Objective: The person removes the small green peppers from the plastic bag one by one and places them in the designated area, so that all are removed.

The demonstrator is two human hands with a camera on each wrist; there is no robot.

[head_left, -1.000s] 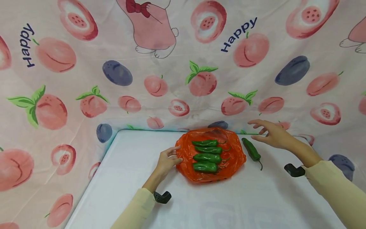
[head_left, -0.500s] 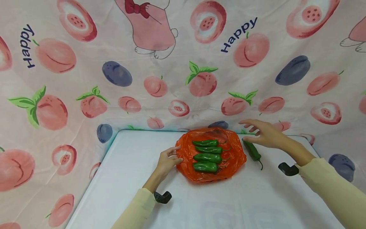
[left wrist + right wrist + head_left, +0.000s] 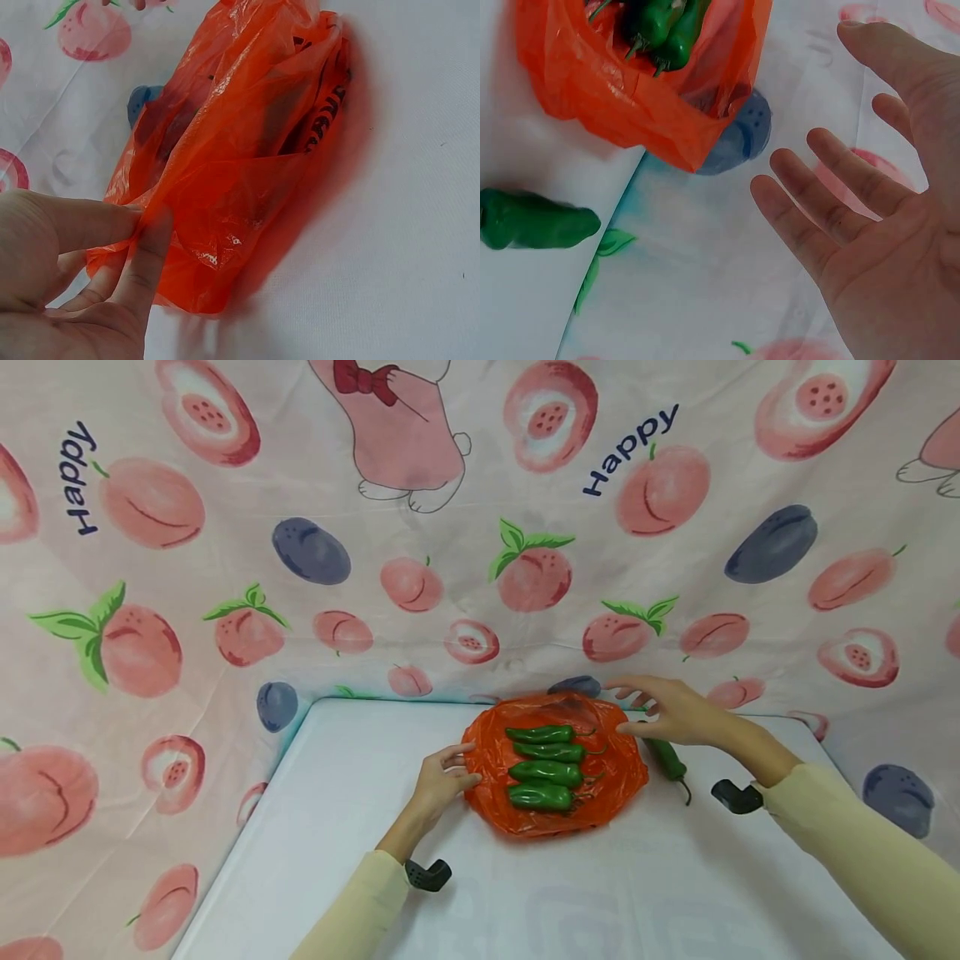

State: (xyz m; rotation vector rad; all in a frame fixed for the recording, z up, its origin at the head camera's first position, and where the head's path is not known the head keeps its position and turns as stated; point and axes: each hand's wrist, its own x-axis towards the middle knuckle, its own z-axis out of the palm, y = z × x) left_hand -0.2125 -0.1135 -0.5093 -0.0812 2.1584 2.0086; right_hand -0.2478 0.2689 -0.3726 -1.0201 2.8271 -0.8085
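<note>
An orange-red plastic bag [image 3: 487, 814] lies on the table with its mouth open, and several green peppers [image 3: 547, 772] rest in a row inside it. My left hand [image 3: 437, 783] pinches the bag's left rim between thumb and fingers; in the left wrist view the thin plastic [image 3: 217, 202] is gathered at the fingertips. Over the bag's right edge hovers my right hand [image 3: 675, 712], its fingers spread and holding nothing. One more green pepper [image 3: 670, 762] lies on the table just right of the bag, its tip partly hidden under the right hand. The right wrist view shows that loose pepper [image 3: 540, 221] too.
The white table [image 3: 585, 893] ends at a back edge close behind the bag. A fruit-patterned cloth [image 3: 450, 543] hangs behind and beside it. Small black devices sit on the left wrist [image 3: 427, 875] and the right wrist [image 3: 737, 797].
My right hand has moved left, from above the loose pepper to the bag's right edge. The left hand keeps its hold on the bag, and the peppers have not moved.
</note>
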